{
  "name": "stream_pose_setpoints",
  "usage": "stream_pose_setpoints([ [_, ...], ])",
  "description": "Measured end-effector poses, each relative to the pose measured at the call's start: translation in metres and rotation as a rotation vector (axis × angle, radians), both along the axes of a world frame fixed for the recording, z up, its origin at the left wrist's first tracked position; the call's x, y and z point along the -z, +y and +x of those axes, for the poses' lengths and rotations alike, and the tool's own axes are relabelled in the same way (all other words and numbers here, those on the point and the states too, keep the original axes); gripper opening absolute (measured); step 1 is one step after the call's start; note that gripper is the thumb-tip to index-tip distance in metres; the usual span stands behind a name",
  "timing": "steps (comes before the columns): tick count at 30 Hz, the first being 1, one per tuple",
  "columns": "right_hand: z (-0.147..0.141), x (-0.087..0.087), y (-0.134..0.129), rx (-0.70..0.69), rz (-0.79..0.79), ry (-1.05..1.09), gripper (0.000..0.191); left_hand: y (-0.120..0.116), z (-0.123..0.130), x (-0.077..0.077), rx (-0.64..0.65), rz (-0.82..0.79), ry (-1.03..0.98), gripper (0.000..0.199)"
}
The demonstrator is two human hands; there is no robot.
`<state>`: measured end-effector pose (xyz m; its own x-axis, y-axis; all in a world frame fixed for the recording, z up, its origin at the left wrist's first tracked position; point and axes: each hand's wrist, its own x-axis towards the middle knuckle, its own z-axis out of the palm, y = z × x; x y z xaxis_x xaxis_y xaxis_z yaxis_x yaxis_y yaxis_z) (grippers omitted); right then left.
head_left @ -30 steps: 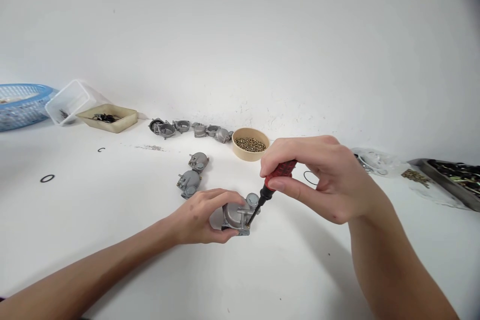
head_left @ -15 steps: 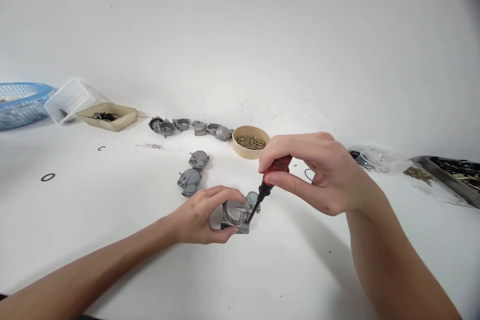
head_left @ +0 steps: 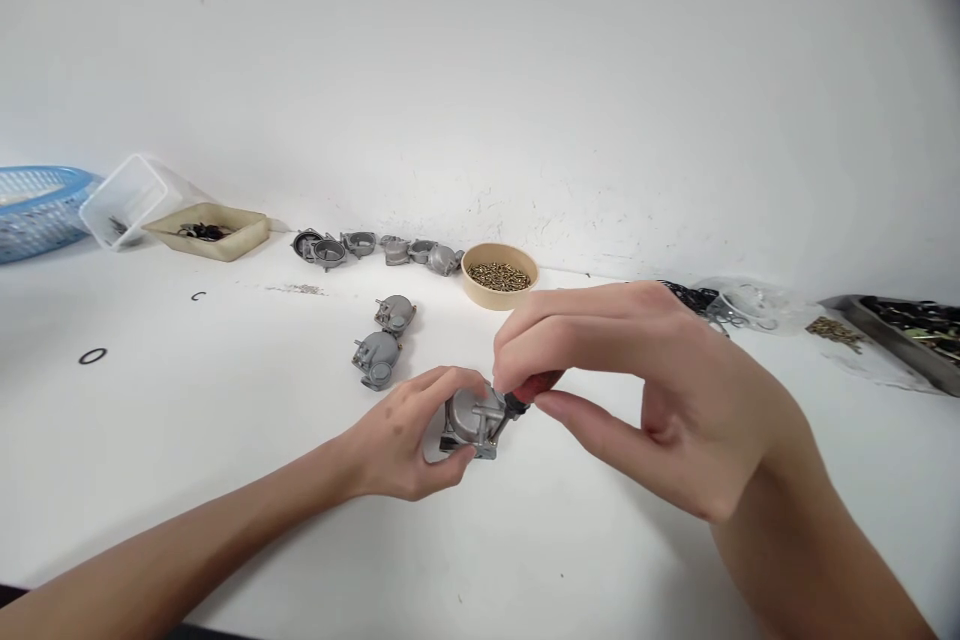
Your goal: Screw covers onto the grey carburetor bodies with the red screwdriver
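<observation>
My left hand is wrapped round the left side of a grey metal part on the white table, thumb at its near edge and fingers over its top. Above and to the right, my right hand grips the red handle of a screwdriver. The black collar and thin shaft slant down to the near right corner of the metal part. My right fingers cover much of the handle, and the tip is too small to make out clearly.
Two similar grey parts lie left of centre, several more along the wall. A round tub holds brass screws. Farther left are a yellowish tray, a clear container and a blue basket. A metal tray stands right.
My right hand has come lower and its wrist has turned, with the fingers now covering more of the screwdriver handle. My left hand still holds the metal part. The view has shifted slightly.
</observation>
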<state>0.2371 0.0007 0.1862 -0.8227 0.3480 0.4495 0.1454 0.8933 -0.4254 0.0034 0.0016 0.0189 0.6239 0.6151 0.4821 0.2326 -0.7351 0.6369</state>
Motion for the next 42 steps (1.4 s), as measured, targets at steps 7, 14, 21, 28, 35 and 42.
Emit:
stream_pose_setpoints([
  [7, 0.0, 0.002, -0.005, 0.013, 0.026, -0.014, 0.034, -0.002, 0.007, 0.012, -0.06, -0.049, -0.029, 0.043],
  [14, 0.001, 0.005, -0.005, 0.054, 0.044, -0.074, 0.039, 0.001, 0.009, 0.014, 0.007, -0.062, -0.098, 0.039],
  [21, -0.001, 0.007, -0.008, 0.114, 0.067, -0.07, 0.027, 0.001, 0.009, 0.012, 0.054, -0.212, -0.181, 0.037],
  [28, -0.003, 0.01, -0.006, 0.085, 0.077, -0.088, 0.037, -0.003, 0.011, 0.009, -0.06, -0.207, -0.123, 0.03],
  [35, -0.004, 0.01, -0.004, 0.088, 0.068, 0.001, 0.047, -0.003, 0.011, 0.009, -0.024, -0.238, -0.177, 0.034],
  [42, -0.002, 0.013, 0.005, 0.039, 0.039, 0.079, 0.038, 0.005, 0.001, 0.003, 0.095, -0.285, -0.14, 0.05],
])
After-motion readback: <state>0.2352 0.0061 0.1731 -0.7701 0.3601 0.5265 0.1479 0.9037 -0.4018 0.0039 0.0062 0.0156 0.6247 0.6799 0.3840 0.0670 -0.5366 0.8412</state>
